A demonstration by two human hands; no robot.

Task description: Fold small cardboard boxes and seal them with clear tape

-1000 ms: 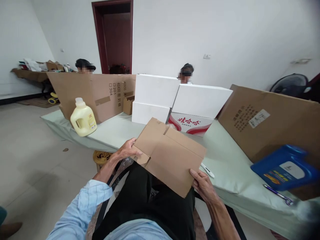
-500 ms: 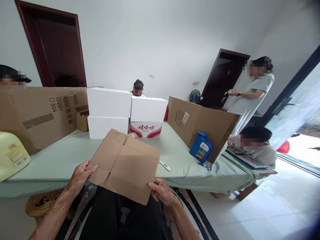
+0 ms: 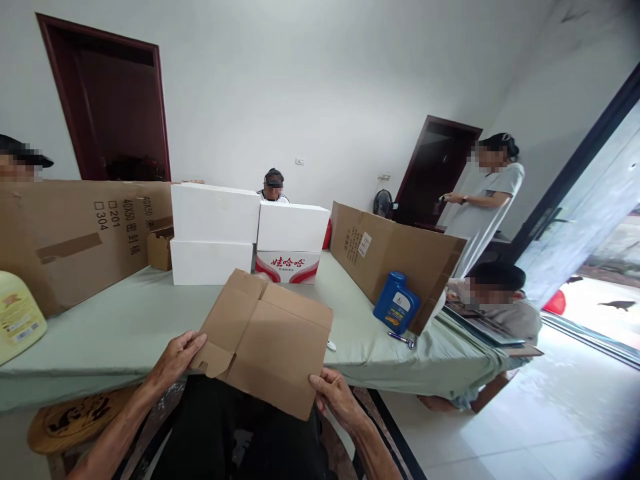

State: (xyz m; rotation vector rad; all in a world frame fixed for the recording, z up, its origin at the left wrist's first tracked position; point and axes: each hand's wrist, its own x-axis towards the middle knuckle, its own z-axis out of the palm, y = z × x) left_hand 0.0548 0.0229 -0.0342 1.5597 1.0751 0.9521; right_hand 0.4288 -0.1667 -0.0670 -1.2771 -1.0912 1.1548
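In the lower centre of the frame, a flat cardboard piece [image 3: 280, 347] is held between both hands, its longer edges sloped down rightward; its left corner is pinched by the left hand [image 3: 175, 360], its lower right edge by the right hand [image 3: 337, 398].

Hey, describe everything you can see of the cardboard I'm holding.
It's a mostly flat, plain brown sheet of cardboard, creased into panels, with a slit beside a small flap at its left. It tilts over the lap, hiding part of the green tablecloth. The left hand pinches its left edge; the right hand, its lower right edge.
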